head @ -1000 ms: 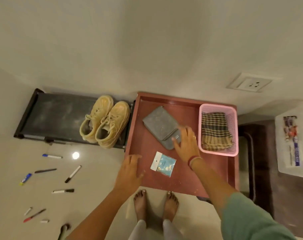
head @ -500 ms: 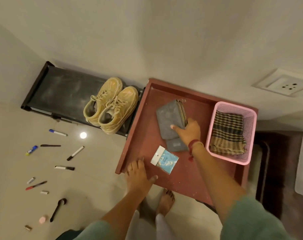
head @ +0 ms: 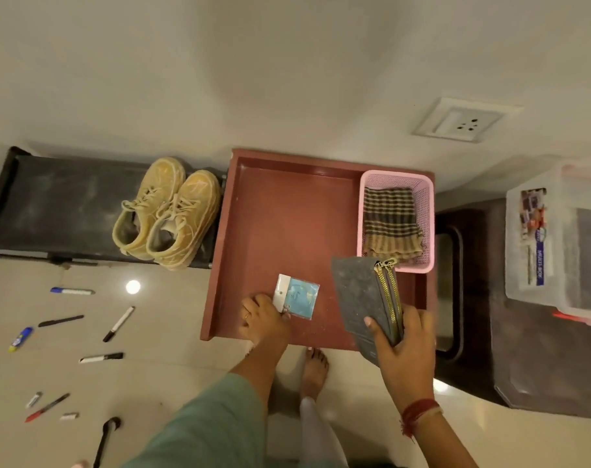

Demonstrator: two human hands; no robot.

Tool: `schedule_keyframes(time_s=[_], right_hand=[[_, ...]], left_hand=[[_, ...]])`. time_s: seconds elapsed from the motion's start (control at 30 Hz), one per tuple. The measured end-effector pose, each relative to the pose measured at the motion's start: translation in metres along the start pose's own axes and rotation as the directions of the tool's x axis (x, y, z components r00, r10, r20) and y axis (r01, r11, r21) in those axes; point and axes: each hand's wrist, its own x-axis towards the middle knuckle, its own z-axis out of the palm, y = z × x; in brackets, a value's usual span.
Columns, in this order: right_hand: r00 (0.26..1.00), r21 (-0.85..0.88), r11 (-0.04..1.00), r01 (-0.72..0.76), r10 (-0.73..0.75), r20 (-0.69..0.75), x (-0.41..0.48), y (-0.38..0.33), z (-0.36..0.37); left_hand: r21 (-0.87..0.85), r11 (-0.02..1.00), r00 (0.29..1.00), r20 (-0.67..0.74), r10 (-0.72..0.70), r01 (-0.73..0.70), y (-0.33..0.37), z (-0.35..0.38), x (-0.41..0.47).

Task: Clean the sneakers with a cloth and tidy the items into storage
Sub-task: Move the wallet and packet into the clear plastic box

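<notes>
A pair of dusty tan sneakers (head: 167, 214) stands on a low black rack (head: 51, 211) at the left. Beside it is a red table (head: 287, 214). My right hand (head: 400, 336) grips a grey zip pouch (head: 360, 298) and holds it lifted over the table's near right corner. At the table's near edge my left hand (head: 263, 317) pinches the corner of a small blue packet (head: 297, 296). A folded checked cloth (head: 390, 224) lies in a pink basket (head: 429, 211) on the table's right side.
Several markers and pens (head: 118, 324) lie scattered on the floor at the left. A clear plastic storage box (head: 557, 248) sits on a dark stand at the right. A wall socket (head: 463, 121) is above the table. My bare feet (head: 316, 366) stand just before the table.
My right hand has taken up the grey pouch and brought it from the table's middle towards the near right corner. My left hand has moved right onto the blue packet.
</notes>
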Motion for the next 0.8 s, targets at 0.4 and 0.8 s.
schedule_keyframes(time_s=[0.4,0.8], right_hand=[[0.985,-0.290,0.952,0.096,-0.133,-0.108,-0.030,0.006,-0.004],[0.954,-0.081,0.997,0.001,-0.026,-0.299,-0.041,-0.045,-0.164]], left_hand=[[-0.155,0.986,0.998,-0.004,-0.062,0.061,0.023,-0.003,-0.002],[-0.569,0.639,0.794,-0.040,0.607,-0.518,0.058,-0.161,-0.127]])
